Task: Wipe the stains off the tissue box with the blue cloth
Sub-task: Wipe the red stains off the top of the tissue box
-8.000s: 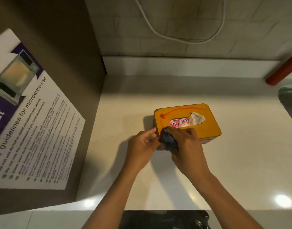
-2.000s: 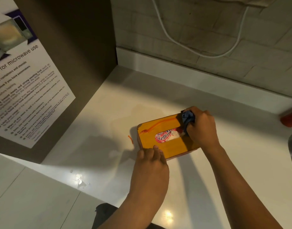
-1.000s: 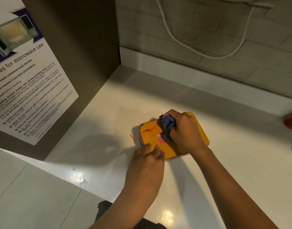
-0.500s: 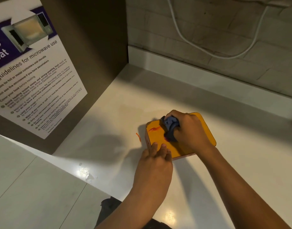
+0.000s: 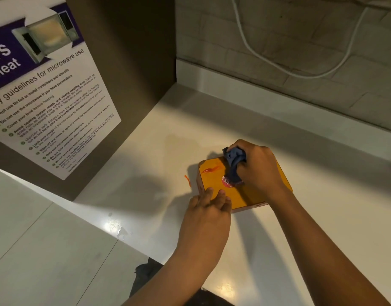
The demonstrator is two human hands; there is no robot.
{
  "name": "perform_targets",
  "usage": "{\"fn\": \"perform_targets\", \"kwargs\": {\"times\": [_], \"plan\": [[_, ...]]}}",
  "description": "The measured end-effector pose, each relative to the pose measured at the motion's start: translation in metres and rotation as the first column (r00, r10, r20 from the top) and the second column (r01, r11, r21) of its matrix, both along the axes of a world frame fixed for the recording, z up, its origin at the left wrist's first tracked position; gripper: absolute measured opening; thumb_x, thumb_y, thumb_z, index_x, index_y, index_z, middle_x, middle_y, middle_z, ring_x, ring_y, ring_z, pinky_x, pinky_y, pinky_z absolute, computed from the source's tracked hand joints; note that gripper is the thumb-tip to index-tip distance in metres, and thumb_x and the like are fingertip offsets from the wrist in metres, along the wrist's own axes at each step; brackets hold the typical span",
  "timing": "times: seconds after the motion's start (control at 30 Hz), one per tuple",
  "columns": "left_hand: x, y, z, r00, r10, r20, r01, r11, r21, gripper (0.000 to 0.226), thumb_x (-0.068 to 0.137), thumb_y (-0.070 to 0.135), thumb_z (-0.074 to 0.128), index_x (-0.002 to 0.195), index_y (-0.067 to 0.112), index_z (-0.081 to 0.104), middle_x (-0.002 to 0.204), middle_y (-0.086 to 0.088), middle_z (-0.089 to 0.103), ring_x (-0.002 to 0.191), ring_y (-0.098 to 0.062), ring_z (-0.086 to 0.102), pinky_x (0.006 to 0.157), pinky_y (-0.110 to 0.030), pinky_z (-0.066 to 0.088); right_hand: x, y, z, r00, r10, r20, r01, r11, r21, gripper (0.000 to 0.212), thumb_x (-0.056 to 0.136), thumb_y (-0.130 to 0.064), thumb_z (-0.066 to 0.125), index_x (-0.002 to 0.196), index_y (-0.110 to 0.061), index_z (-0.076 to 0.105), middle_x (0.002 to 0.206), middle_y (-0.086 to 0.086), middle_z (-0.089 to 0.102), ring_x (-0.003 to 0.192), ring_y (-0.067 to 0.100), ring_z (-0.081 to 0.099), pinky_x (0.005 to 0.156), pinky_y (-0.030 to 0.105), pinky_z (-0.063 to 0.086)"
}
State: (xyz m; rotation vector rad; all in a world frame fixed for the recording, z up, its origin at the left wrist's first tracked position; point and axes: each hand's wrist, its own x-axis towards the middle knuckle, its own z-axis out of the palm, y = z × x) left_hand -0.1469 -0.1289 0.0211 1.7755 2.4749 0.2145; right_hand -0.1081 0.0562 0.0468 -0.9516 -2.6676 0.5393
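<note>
An orange tissue box (image 5: 214,182) lies flat on the pale counter (image 5: 159,155). A red stain (image 5: 210,170) streaks its top near the left end. My right hand (image 5: 259,168) grips a bunched blue cloth (image 5: 234,162) and presses it on the box top, over the opening, where a bit of red-and-white wrapper (image 5: 226,181) shows. My left hand (image 5: 209,208) rests with straight fingers on the box's near edge, steadying it.
A small red smear (image 5: 187,180) marks the counter just left of the box. A brown panel with a microwave guidelines poster (image 5: 48,91) stands at the left. A white cable (image 5: 285,69) hangs on the brick wall behind.
My right hand has wiped the cloth leftward along the box top from the right end. The long red streak is now a short mark. My left hand stays on the near edge.
</note>
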Motion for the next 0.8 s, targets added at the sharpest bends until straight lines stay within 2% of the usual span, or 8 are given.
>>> {"fn": "perform_targets", "kwargs": {"times": [0.07, 0.17, 0.3, 0.47, 0.57, 0.63, 0.73, 0.8], "plan": [[0.0, 0.001, 0.001, 1.0, 0.012, 0.003, -0.012, 1.0, -0.01, 0.051, 0.051, 0.03, 0.1, 0.097, 0.018, 0.083, 0.105, -0.004, 0.08, 0.106, -0.03, 0.074, 0.072, -0.04, 0.061, -0.007, -0.003, -0.002, 0.999, -0.02, 0.031, 0.019, 0.998, 0.055, 0.026, 0.087, -0.014, 0.064, 0.112, -0.016, 0.065, 0.101, 0.009, 0.072, 0.087, 0.029, 0.064, 0.069, 0.03, 0.049], [0.002, 0.001, 0.002, 1.0, 0.02, 0.006, -0.02, 1.0, 0.005, 0.044, 0.053, 0.026, 0.098, 0.093, 0.019, 0.082, 0.102, -0.002, 0.08, 0.107, -0.029, 0.074, 0.072, -0.04, 0.061, -0.013, -0.02, -0.004, 0.998, 0.067, 0.017, -0.068, 0.994, 0.084, 0.024, 0.087, -0.021, 0.062, 0.111, -0.018, 0.066, 0.097, 0.007, 0.072, 0.082, 0.026, 0.064, 0.064, 0.025, 0.042], [0.0, 0.0, 0.003, 1.0, 0.025, 0.007, -0.025, 1.0, 0.005, 0.049, 0.046, 0.02, 0.096, 0.094, 0.021, 0.083, 0.104, 0.0, 0.08, 0.106, -0.026, 0.074, 0.071, -0.04, 0.06, -0.004, -0.018, 0.001, 0.994, 0.108, 0.01, -0.108, 0.993, 0.042, 0.032, 0.08, -0.025, 0.053, 0.108, -0.018, 0.067, 0.093, 0.006, 0.073, 0.072, 0.02, 0.055, 0.063, 0.026, 0.044], [0.002, 0.001, 0.002, 0.999, 0.043, 0.025, -0.043, 0.999, 0.017, 0.048, 0.048, 0.019, 0.097, 0.094, 0.021, 0.082, 0.103, -0.001, 0.08, 0.107, -0.027, 0.074, 0.074, -0.042, 0.06, -0.012, -0.014, -0.002, 0.998, 0.045, 0.047, -0.05, 0.992, 0.118, 0.025, 0.087, -0.02, 0.064, 0.112, -0.017, 0.065, 0.099, 0.007, 0.072, 0.084, 0.028, 0.064, 0.066, 0.025, 0.041], [0.002, -0.001, 0.001, 0.998, 0.045, 0.034, -0.047, 0.997, 0.056, 0.039, 0.056, 0.016, 0.092, 0.092, 0.023, 0.08, 0.095, 0.004, 0.079, 0.111, -0.025, 0.072, 0.079, -0.04, 0.058, -0.016, -0.032, -0.002, 0.992, 0.125, 0.013, -0.126, 0.985, 0.121, 0.031, 0.082, -0.027, 0.051, 0.107, -0.021, 0.067, 0.093, 0.004, 0.073, 0.08, 0.027, 0.065, 0.063, 0.027, 0.044], [-0.001, -0.003, -0.001, 0.999, 0.027, 0.04, -0.029, 0.997, 0.071, 0.044, 0.054, 0.013, 0.09, 0.095, 0.024, 0.079, 0.097, 0.005, 0.079, 0.112, -0.024, 0.071, 0.078, -0.039, 0.058, -0.012, -0.031, 0.003, 0.988, 0.155, 0.015, -0.155, 0.984, 0.084, 0.035, 0.079, -0.028, 0.046, 0.106, -0.021, 0.068, 0.092, 0.004, 0.073, 0.078, 0.026, 0.064, 0.065, 0.029, 0.048], [-0.011, -0.001, -0.004, 0.999, 0.014, 0.032, -0.016, 0.998, 0.055, 0.058, 0.043, 0.011, 0.093, 0.099, 0.023, 0.081, 0.109, 0.002, 0.079, 0.111, -0.025, 0.073, 0.074, -0.042, 0.061, -0.007, -0.014, 0.005, 0.993, 0.116, 0.022, -0.117, 0.992, 0.05, 0.025, 0.087, -0.021, 0.058, 0.11, -0.018, 0.067, 0.096, 0.007, 0.072, 0.081, 0.028, 0.063, 0.069, 0.032, 0.051], [-0.02, 0.004, -0.004, 0.999, -0.003, 0.044, 0.001, 0.999, 0.046, 0.06, 0.039, 0.011, 0.094, 0.096, 0.024, 0.082, 0.109, 0.003, 0.079, 0.109, -0.024, 0.074, 0.071, -0.04, 0.061, -0.011, -0.006, 0.003, 0.998, 0.048, 0.049, -0.051, 0.996, 0.066, 0.025, 0.09, -0.02, 0.064, 0.114, -0.017, 0.066, 0.102, 0.01, 0.072, 0.086, 0.03, 0.064, 0.074, 0.034, 0.052]]}}
